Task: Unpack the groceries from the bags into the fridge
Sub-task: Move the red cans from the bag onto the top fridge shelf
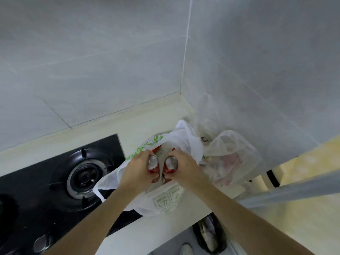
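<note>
1. Cans first: two red soda cans, silver tops up, side by side just above the mouth of the white bag [161,201]. One is the left can [153,164], the other the right can [171,164].
2. Left hand [137,170] has its fingers wrapped snug round the left can; right hand [184,167] same deal on the right can.
3. Bag's sitting on the pale counter [150,234], more red stuff inside.
4. At 9 o'clock from the bag, a black gas hob [55,181].
5. At 3 o'clock, a clear bag [230,157] touching the white one, contents too blurry to call.
</note>
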The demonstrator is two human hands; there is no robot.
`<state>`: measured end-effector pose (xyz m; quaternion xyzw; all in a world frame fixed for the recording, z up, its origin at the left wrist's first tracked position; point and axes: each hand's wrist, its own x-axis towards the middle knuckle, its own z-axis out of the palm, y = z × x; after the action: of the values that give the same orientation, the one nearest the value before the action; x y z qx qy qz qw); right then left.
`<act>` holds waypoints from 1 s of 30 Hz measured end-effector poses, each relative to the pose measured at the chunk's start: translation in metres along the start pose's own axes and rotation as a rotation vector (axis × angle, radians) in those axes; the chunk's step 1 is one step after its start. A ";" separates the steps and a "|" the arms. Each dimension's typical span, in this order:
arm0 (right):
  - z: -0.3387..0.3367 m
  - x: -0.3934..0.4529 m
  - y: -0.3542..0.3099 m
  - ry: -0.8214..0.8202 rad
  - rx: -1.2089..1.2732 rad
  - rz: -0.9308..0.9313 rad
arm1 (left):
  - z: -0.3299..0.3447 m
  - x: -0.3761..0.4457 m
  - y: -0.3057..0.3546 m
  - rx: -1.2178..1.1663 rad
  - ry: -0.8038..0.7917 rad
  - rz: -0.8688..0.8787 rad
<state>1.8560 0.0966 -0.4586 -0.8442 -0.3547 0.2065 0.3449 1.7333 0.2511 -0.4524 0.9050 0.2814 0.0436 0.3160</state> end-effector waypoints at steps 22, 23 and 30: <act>-0.293 -0.362 -0.166 0.994 -0.002 0.229 | -0.153 -0.110 0.397 -0.239 -0.391 1.214; -0.299 -0.392 -0.170 1.045 -0.020 0.259 | -0.144 -0.129 0.418 -0.248 -0.415 1.268; -0.313 -0.600 -0.194 1.431 -0.096 0.516 | -0.075 -0.293 0.552 -0.409 -0.611 1.592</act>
<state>1.5552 -0.3853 -0.0432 -0.8423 0.1554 -0.3327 0.3946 1.7345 -0.2196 -0.0341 0.7304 -0.5440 0.0565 0.4092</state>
